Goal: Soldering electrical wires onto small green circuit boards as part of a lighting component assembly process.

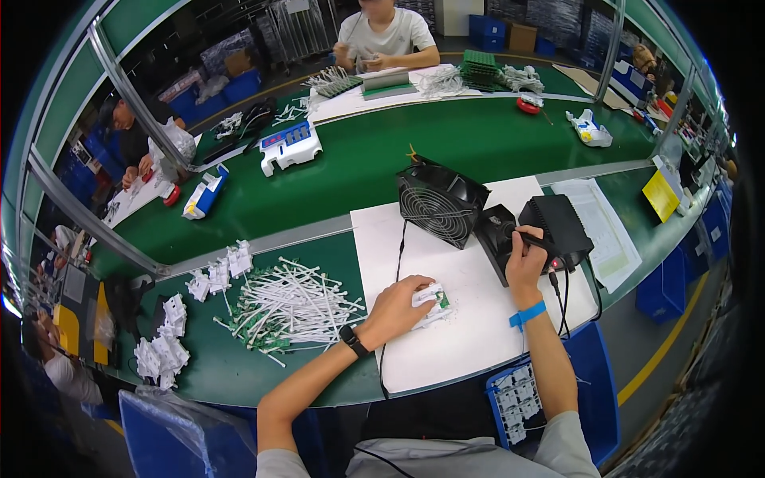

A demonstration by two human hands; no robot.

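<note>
My left hand (398, 306) is closed on a small white plastic housing (424, 295) with a green circuit board in it, pressed against the white work sheet (470, 323). My right hand (526, 263) grips the black handle of a soldering iron (539, 240), whose front end points into the black iron stand (498, 231). The tip is not visible. Beside my right hand is a black box-shaped soldering station (558, 227) with cables. Just left of the stand, a black fan (438, 203) stands upright.
Left of the sheet lies a heap of white wires with green boards (291, 307). White housings (163, 342) sit in piles farther left. Blue bins (602, 398) stand below the front edge; one holds white parts. Papers (598, 231) lie right. Across the green conveyor (358, 151), co-workers sit.
</note>
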